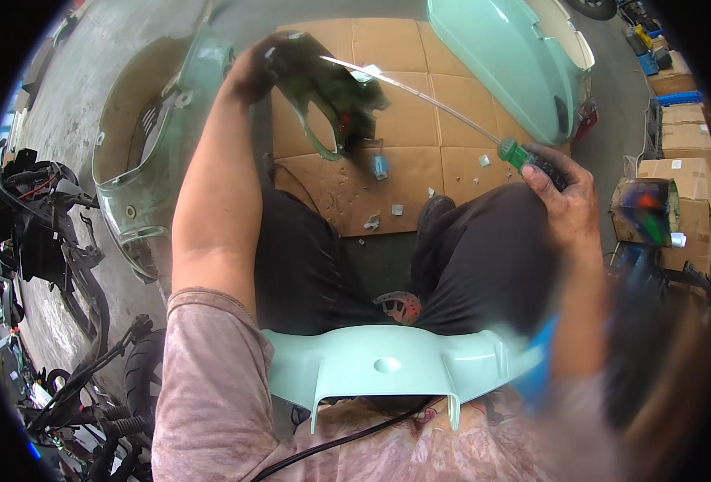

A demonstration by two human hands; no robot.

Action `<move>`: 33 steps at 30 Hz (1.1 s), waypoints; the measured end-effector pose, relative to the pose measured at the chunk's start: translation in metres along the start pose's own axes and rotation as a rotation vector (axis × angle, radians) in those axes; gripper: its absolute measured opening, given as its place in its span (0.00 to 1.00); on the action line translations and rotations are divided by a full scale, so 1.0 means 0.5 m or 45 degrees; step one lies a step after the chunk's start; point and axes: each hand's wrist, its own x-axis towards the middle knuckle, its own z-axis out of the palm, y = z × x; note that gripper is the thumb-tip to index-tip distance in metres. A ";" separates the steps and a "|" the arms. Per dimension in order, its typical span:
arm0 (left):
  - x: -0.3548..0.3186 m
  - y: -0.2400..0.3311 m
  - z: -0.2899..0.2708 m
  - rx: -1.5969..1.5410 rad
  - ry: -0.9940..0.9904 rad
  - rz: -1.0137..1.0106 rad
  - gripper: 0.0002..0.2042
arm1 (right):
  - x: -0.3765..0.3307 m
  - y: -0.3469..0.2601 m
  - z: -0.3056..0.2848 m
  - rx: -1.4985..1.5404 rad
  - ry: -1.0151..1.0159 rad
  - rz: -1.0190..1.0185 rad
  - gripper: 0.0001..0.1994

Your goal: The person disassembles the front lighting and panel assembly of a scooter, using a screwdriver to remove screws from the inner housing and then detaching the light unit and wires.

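Grey concrete floor (70, 132) all around, with flattened cardboard (408, 193) spread out beyond the lap (484, 265). At upper right, overlapping the cardboard in view, a big glossy mint body panel (500, 72); at left, a greenish fairing (151, 197) with a wide opening. Across the lap, near the shirt (211, 377), a mint handlebar cover (385, 345); could slide off and get scratched if jogged by a knee. Up over the cardboard, a dark green panel (343, 96), grasped at its upper left end by the left hand (255, 71), with fingers apparently closed on it, though too shadowed to count. Next, a long screwdriver (514, 153), its green handle clenched in the right hand (568, 183), its tip overlapping the dark panel; impossible to tell whether touching. Could skid and gouge the plastic, or jab the left hand, if pushed at this slant. Smallest, pale scraps (373, 222) on the cardboard; could get underfoot.
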 end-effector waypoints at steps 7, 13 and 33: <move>-0.022 0.007 0.036 0.085 -0.033 0.042 0.16 | 0.002 -0.015 0.005 -0.002 -0.002 0.014 0.24; -0.017 0.007 0.020 0.021 -0.015 -0.011 0.16 | 0.000 -0.027 0.010 0.007 -0.010 0.018 0.24; -0.025 0.008 0.040 0.048 -0.007 0.016 0.14 | -0.008 -0.027 0.015 -0.048 0.043 -0.056 0.24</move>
